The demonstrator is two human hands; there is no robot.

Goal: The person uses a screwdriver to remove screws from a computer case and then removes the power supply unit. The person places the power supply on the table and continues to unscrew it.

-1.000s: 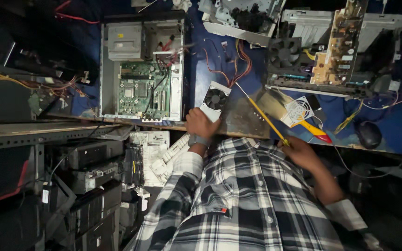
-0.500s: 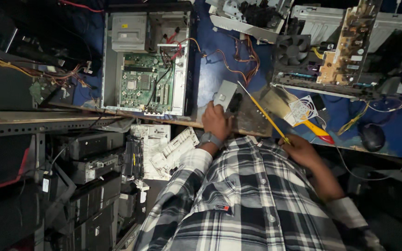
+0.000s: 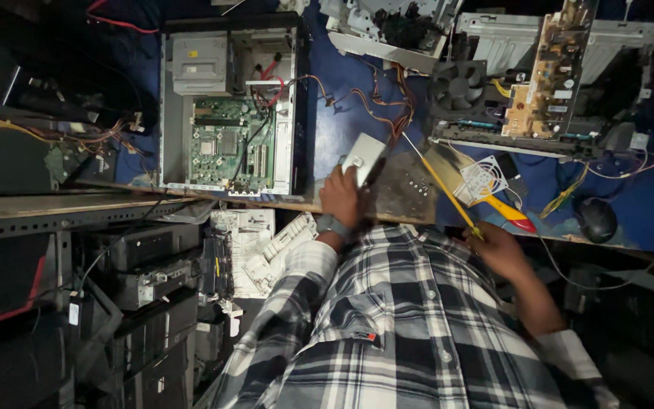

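Left hand point(image 3: 340, 198): I grip a grey box point(image 3: 362, 158), frame centre.
Right hand point(image 3: 497, 246): I clasp a yellow rod point(image 3: 439, 184).
Upper left: open PC case point(image 3: 228, 106).

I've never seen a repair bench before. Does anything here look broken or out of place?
Mostly taken apart: the computer case lies open, green board bare, loose wires trailing. The left hand holds a small grey box; the right hand grips a yellow rod.

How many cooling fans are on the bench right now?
2: a black fan on the dismantled unit at upper right, and a small white-framed fan lying beside the yellow rod held by the right hand. Others may be hidden.
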